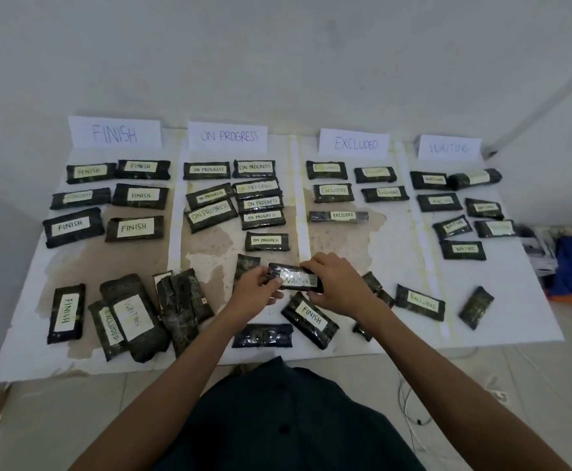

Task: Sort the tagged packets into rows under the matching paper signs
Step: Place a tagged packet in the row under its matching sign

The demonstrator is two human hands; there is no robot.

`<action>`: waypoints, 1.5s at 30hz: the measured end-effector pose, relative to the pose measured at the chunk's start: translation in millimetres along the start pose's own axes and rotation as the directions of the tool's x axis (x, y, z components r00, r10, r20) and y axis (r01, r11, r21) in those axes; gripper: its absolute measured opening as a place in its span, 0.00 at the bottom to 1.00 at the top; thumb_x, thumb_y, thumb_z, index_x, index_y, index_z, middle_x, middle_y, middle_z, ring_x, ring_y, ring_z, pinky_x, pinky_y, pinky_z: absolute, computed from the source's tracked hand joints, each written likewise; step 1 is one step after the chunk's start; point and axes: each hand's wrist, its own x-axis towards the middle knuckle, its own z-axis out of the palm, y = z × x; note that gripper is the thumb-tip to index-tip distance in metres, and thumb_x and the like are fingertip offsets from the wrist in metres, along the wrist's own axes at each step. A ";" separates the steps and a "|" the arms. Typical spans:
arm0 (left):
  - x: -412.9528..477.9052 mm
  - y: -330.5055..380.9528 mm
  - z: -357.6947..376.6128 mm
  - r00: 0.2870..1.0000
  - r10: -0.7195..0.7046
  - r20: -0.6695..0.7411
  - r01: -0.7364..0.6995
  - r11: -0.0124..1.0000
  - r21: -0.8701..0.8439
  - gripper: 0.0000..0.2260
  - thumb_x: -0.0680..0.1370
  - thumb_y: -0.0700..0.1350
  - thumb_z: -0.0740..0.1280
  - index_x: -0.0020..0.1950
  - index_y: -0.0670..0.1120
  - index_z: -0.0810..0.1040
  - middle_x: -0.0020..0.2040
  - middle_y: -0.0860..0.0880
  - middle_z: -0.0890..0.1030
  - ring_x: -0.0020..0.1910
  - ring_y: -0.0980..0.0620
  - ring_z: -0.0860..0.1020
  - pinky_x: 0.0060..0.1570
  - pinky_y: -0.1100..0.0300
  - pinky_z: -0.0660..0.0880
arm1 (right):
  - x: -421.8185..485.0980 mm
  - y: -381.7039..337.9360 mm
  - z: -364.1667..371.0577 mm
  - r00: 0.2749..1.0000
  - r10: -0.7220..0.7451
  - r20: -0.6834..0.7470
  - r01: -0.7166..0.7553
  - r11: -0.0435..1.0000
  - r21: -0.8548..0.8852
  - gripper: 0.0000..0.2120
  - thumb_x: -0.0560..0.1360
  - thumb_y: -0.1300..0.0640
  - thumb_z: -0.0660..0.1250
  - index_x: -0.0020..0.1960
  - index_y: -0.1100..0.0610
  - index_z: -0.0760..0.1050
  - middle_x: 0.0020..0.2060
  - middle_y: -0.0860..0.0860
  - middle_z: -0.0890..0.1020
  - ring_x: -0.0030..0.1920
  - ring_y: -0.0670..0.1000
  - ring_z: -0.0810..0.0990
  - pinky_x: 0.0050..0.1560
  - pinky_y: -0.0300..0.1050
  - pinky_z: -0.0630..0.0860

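Note:
Both hands hold one dark packet tagged WAITING (296,279) above the mat's front middle. My left hand (256,289) grips its left end and my right hand (335,283) grips its right end. Four paper signs stand along the wall: FINISH (115,133), ON PROGRESS (228,136), EXCLUDED (354,143), WAITING (449,148). Rows of tagged packets lie under each sign. Loose packets lie along the front: FINISH (66,312), EXCLUDED (108,328), WAITING (134,312), FINISH (310,319), EXCLUDED (421,301), and a face-down one (476,307).
The white mat (413,266) has brown stains and lies on a tiled floor against a white wall. A blue and orange bundle with papers (566,263) sits off the mat's right edge. White cables (413,402) trail on the floor at the right.

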 end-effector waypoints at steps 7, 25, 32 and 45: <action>7.3 12.0 19.1 0.988 0.129 0.081 -0.148 0.941 0.304 0.18 0.78 0.47 0.64 0.67 0.49 0.68 0.56 0.51 0.76 0.51 0.54 0.76 0.47 0.58 0.74 | -24.9 27.5 -11.7 0.981 0.191 -0.043 -0.191 0.982 0.006 0.27 0.66 0.57 0.71 0.65 0.59 0.71 0.55 0.56 0.75 0.51 0.58 0.76 0.49 0.51 0.75; 52.9 49.1 198.9 0.807 0.492 0.328 -0.553 0.432 0.712 0.21 0.75 0.43 0.63 0.69 0.45 0.67 0.65 0.46 0.73 0.63 0.44 0.69 0.59 0.51 0.71 | -125.3 211.7 -42.4 0.926 0.358 -0.121 -0.360 0.933 0.007 0.26 0.60 0.64 0.73 0.58 0.59 0.77 0.51 0.56 0.80 0.48 0.62 0.76 0.45 0.53 0.73; 86.9 54.4 293.7 0.811 0.451 0.372 -0.557 0.402 0.726 0.21 0.75 0.43 0.63 0.69 0.45 0.67 0.65 0.46 0.72 0.63 0.45 0.69 0.58 0.51 0.71 | -162.4 319.0 -38.7 0.881 0.455 -0.133 -0.452 0.890 0.049 0.27 0.63 0.67 0.70 0.61 0.58 0.75 0.55 0.56 0.79 0.53 0.62 0.74 0.47 0.52 0.71; 153.0 59.7 440.3 0.789 0.452 0.415 -0.595 0.399 0.697 0.20 0.74 0.41 0.64 0.66 0.44 0.70 0.61 0.45 0.75 0.59 0.45 0.72 0.56 0.52 0.72 | -182.5 502.3 -17.1 0.824 0.562 -0.074 -0.563 0.826 -0.001 0.23 0.66 0.71 0.67 0.60 0.62 0.75 0.53 0.61 0.79 0.50 0.64 0.75 0.50 0.60 0.74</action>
